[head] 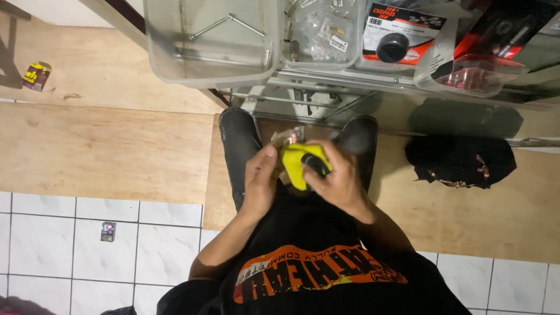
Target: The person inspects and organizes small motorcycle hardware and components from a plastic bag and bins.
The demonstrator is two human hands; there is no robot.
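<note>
You hold a small yellow packet [293, 165] in front of your waist, both hands on it. Your right hand [340, 181] wraps its fingers closed around the packet's right edge, where a dark round part [315, 164] sits under your thumb; whether that part is inside the packet or lying on it cannot be told. Your left hand [258, 182] is curled against the packet's left side, thumb tip pressed near the top corner, fingers mostly hidden behind it. Just beyond your fingertips a crumpled clear wrapper [287, 137] shows between your two dark shoes [238, 140]. Judged from this: the packet is picked up and gripped, apparently not yet opened or emptied; no loose contents are visible in either hand. Further out past the fingers, a metal shelf edge [326, 81] carries clear plastic bins: one large bin [175, 58] with a bent metal rod [224, 23], one holding small bagged hardware [321, 32], one with a carded black round part [392, 46]. To the right of your right hand, well apart, a black crumpled cloth [461, 160] lies on the wooden board [105, 146]. Left of your left hand, well apart, a small packet [108, 231] lies on the white tiles, and another yellow packet [36, 76] lies far off on the wood. Nothing stands between your hands and the packet.
</note>
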